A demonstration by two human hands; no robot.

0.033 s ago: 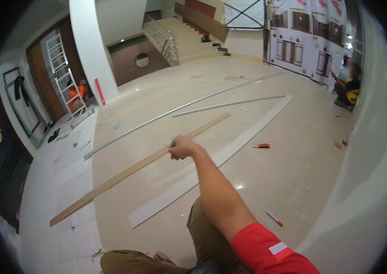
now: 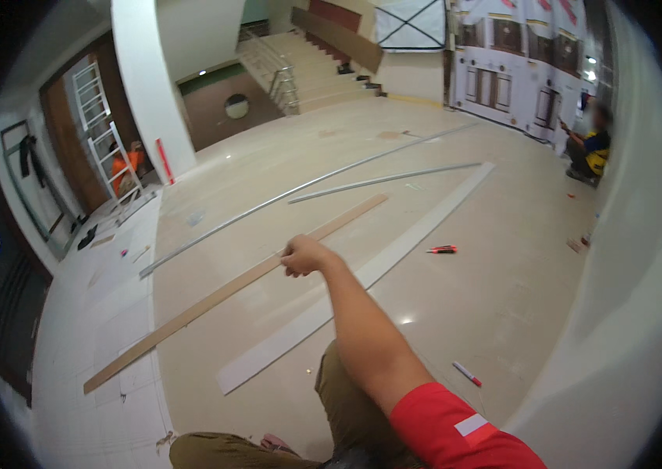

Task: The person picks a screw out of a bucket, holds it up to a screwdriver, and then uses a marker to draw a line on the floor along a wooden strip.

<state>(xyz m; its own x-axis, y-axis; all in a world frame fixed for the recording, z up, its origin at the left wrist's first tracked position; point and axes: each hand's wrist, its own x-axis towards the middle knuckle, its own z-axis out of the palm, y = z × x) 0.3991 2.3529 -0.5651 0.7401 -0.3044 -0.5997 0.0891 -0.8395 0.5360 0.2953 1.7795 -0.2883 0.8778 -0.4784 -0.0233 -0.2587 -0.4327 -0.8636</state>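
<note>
Wooden plank (image 2: pixel 221 293), long, flat; right hand (image 2: pixel 305 255) fingers wrapped mid-length.

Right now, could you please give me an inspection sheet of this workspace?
Surface: glossy beige floor.
Job's things: long wooden plank held by the right hand; white strip beside it on the floor.
Clutter: two metal rails, red tool, marker.
Grippers: right hand closed on the plank; left hand not in view.
Cables: nothing seen.
Surroundings: ladder, stairs, crouching person.
</note>
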